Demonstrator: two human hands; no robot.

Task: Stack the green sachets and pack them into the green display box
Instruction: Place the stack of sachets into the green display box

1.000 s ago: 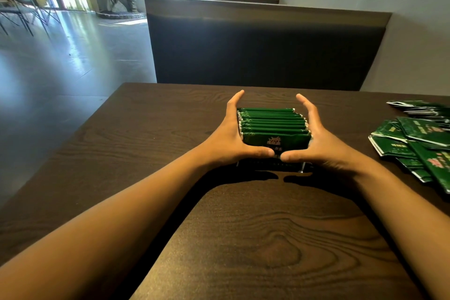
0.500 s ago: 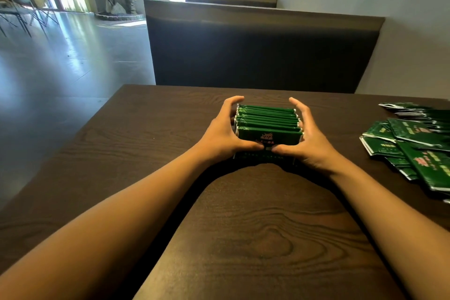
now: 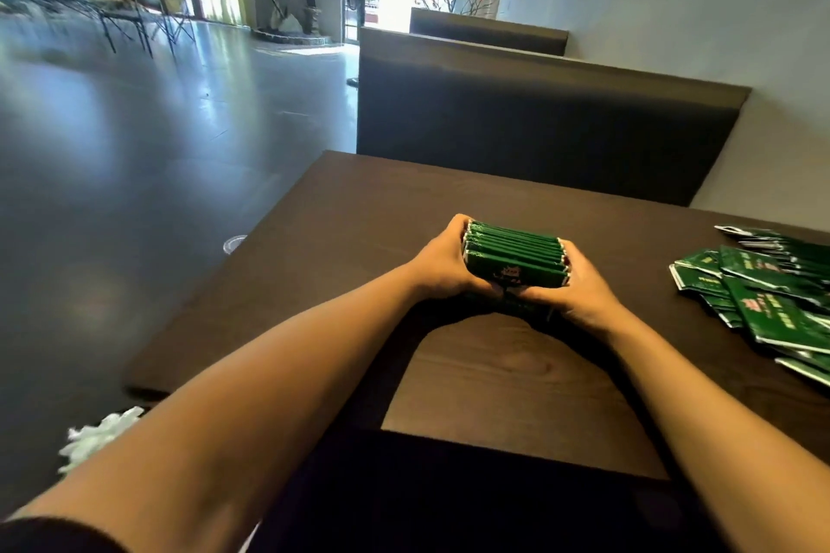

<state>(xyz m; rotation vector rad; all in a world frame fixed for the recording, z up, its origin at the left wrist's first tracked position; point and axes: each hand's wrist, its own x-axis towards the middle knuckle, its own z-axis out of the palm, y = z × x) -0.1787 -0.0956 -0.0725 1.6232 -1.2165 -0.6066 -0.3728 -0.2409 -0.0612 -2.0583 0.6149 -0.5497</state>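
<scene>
A stack of green sachets (image 3: 516, 249) stands on edge near the middle of the dark wooden table (image 3: 494, 382). My left hand (image 3: 442, 260) grips its left end with the fingers curled round the far corner. Gripping the right end the same way is my right hand (image 3: 581, 285). Both thumbs press on the front sachet, which bears a pink and white print. A dark green strip, possibly the display box (image 3: 521, 305), shows just under the stack between my wrists; I cannot tell whether the sachets sit inside it.
A loose pile of green sachets (image 3: 763, 283) lies at the table's right side. A dark bench back (image 3: 539, 126) stands behind the table. White crumpled material (image 3: 99, 440) lies off the table's left front corner, above the grey floor.
My hands went from flat and open beside the stack to curled tightly round its ends, squeezing it narrower. The camera view swung left and pulled back.
</scene>
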